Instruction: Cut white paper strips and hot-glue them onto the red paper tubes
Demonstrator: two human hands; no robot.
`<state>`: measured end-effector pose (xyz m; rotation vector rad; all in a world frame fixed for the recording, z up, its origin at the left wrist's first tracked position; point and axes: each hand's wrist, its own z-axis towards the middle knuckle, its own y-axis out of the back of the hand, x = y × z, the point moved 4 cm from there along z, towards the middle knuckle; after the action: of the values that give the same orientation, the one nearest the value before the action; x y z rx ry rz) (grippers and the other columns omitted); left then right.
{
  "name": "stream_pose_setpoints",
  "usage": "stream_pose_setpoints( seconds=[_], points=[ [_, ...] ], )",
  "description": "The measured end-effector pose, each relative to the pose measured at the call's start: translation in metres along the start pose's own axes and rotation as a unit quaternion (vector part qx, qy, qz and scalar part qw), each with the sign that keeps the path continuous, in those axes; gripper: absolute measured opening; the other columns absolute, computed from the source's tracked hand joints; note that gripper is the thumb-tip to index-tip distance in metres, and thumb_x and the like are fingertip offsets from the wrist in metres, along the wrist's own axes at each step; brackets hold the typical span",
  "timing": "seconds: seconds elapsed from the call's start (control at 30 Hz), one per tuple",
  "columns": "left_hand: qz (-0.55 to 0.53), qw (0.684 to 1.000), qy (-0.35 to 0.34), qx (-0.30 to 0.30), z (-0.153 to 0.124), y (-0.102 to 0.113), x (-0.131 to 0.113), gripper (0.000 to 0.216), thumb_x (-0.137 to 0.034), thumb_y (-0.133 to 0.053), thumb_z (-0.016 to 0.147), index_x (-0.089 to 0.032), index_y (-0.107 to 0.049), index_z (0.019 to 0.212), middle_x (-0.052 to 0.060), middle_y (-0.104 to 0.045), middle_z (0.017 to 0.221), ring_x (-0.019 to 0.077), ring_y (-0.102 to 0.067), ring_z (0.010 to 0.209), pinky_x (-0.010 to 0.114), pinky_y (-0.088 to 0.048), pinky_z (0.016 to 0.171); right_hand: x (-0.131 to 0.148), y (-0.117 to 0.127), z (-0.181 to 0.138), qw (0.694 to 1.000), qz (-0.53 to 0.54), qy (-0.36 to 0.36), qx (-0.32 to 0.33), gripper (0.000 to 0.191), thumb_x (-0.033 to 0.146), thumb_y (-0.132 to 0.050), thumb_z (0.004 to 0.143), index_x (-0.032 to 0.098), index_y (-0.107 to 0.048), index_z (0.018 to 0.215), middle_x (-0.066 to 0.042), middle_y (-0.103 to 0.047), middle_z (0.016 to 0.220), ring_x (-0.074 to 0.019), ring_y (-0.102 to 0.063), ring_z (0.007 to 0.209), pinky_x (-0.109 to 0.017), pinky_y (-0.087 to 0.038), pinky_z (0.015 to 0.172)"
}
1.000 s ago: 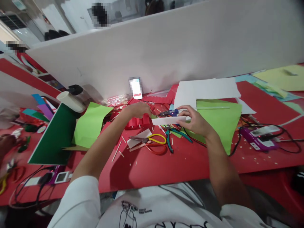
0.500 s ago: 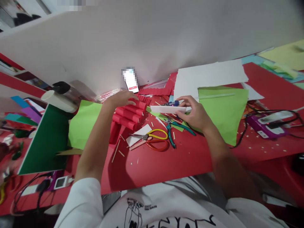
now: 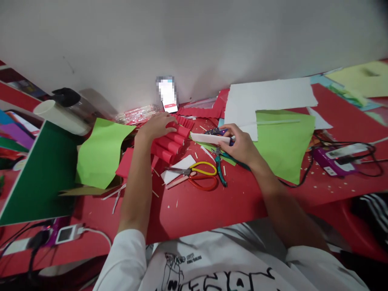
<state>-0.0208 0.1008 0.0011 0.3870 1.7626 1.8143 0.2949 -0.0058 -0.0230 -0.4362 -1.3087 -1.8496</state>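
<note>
My left hand (image 3: 156, 126) lies over the far left end of a pleated piece of red paper (image 3: 171, 146), its fingers bent around the folds. My right hand (image 3: 241, 144) pinches a narrow white strip (image 3: 209, 138) between thumb and fingers near its right end. The strip's left end points toward the pleats and is close to their right edge. Part of a dark blue tool (image 3: 216, 131) shows behind the strip and the right fingers. Nearer to me lie scissors (image 3: 203, 169) with one yellow and one red handle, and teal-handled pliers (image 3: 221, 169).
A lit phone (image 3: 168, 95) leans against the wall. Green sheets (image 3: 101, 155) stand at left and lie at right, beside white board (image 3: 266, 97). A dark green board (image 3: 42, 178) stands at far left. A purple power strip (image 3: 327, 161) with cables is at right. Small scraps litter the red table (image 3: 194, 214).
The view has swung slightly. My right hand and the white strip have shifted a little left, with the strip more tilted. My left forearm is more upright; both hands keep their holds.
</note>
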Motion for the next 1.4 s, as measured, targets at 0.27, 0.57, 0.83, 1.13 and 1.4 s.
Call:
stream_pose_setpoints(
  seconds=[0.27, 0.57, 0.83, 1.13, 1.4],
  points=[
    [-0.042, 0.999, -0.008, -0.006, -0.005, -0.001, 0.007, 0.032, -0.042, -0.063, 0.093, -0.028, -0.075, 0.12, 0.01, -0.07, 0.124, 0.0309, -0.061, 0.12, 0.046, -0.042, 0.11, 0.006, -0.007, 0.003, 1.0, -0.012, 0.012, 0.011, 0.043, 0.023, -0.072, 0.081, 0.029, -0.062, 0.122, -0.002, -0.073, 0.088, -0.026, -0.069, 0.082, -0.045, -0.057, 0.083],
    [-0.118, 0.993, -0.018, -0.019, -0.002, -0.002, 0.006, 0.025, -0.039, -0.068, 0.089, -0.03, -0.076, 0.111, 0.009, -0.071, 0.116, 0.0293, -0.062, 0.115, 0.046, -0.044, 0.108, 0.011, -0.013, 0.007, 1.0, -0.017, 0.012, 0.009, 0.042, 0.023, -0.072, 0.082, 0.028, -0.061, 0.123, -0.002, -0.074, 0.087, -0.0269, -0.071, 0.082, -0.046, -0.057, 0.084],
    [-0.121, 0.992, -0.02, -0.022, -0.003, -0.001, 0.007, 0.026, -0.039, -0.065, 0.092, -0.03, -0.074, 0.114, 0.007, -0.071, 0.118, 0.0279, -0.062, 0.115, 0.044, -0.046, 0.106, 0.012, -0.016, 0.007, 1.0, 0.012, 0.011, -0.013, 0.039, 0.026, -0.071, 0.085, 0.029, -0.06, 0.122, -0.001, -0.07, 0.085, -0.0254, -0.069, 0.081, -0.044, -0.059, 0.08],
    [-0.169, 0.985, -0.008, -0.029, -0.007, 0.004, 0.006, 0.028, -0.04, -0.067, 0.092, -0.028, -0.074, 0.116, 0.008, -0.071, 0.122, 0.0277, -0.064, 0.113, 0.043, -0.049, 0.101, 0.011, -0.024, 0.004, 0.998, 0.047, 0.004, -0.046, 0.037, 0.026, -0.073, 0.085, 0.03, -0.062, 0.12, -0.002, -0.069, 0.091, -0.0258, -0.069, 0.085, -0.046, -0.06, 0.085],
    [-0.181, 0.983, -0.012, -0.032, -0.007, 0.011, -0.002, 0.025, -0.04, -0.068, 0.091, -0.025, -0.076, 0.11, 0.008, -0.073, 0.115, 0.0276, -0.065, 0.11, 0.044, -0.047, 0.103, 0.014, -0.039, 0.005, 0.999, 0.019, 0.027, -0.033, 0.032, 0.026, -0.073, 0.087, 0.029, -0.065, 0.118, -0.003, -0.074, 0.094, -0.027, -0.072, 0.087, -0.046, -0.059, 0.084]
  ],
)
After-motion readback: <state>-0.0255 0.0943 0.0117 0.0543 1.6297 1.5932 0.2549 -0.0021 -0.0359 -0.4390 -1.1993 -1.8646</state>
